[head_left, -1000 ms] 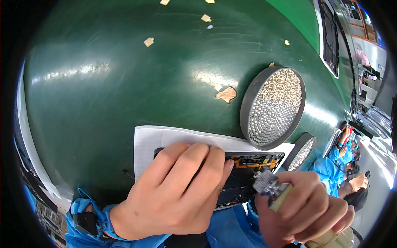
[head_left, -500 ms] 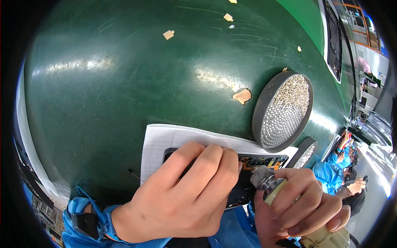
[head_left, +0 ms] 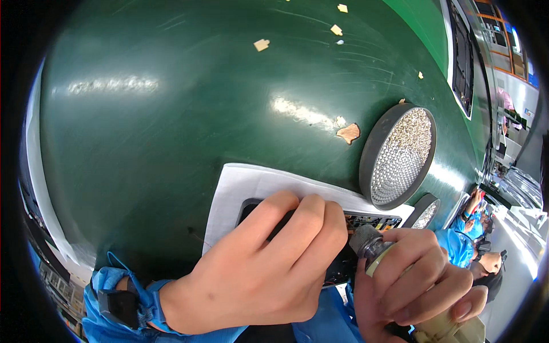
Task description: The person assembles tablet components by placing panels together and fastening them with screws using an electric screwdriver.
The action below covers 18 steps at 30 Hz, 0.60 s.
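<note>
Cream tool [head_left: 369, 243] in tightly curled right hand [head_left: 420, 280]; arched left hand [head_left: 266, 268] over black device [head_left: 341, 266], grip unclear.

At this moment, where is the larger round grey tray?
In the head view, the larger round grey tray is right of centre on the green table, at the edge of the white sheet, beyond the right hand.

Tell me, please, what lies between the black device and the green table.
In the head view, a white sheet lies between the black device and the green table; it shows beyond the device's far edge.
</note>
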Each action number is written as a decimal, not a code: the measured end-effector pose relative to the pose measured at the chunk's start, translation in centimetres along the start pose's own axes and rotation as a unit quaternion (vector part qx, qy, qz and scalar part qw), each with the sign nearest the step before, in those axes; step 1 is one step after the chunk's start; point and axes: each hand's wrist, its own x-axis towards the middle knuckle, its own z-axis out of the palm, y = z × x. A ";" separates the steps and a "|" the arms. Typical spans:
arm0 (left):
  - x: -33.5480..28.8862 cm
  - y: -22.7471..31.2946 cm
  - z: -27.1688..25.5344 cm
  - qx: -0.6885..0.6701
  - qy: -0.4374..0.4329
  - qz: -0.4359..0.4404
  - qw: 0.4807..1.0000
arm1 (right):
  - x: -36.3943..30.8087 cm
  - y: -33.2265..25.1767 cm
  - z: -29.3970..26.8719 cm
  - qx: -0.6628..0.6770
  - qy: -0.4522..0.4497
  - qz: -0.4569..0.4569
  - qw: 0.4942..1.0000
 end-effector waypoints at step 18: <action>-6.4 5.0 -5.6 0.119 -0.028 -0.158 0.980 | -1.2 -6.1 -3.6 -0.268 0.164 0.028 0.949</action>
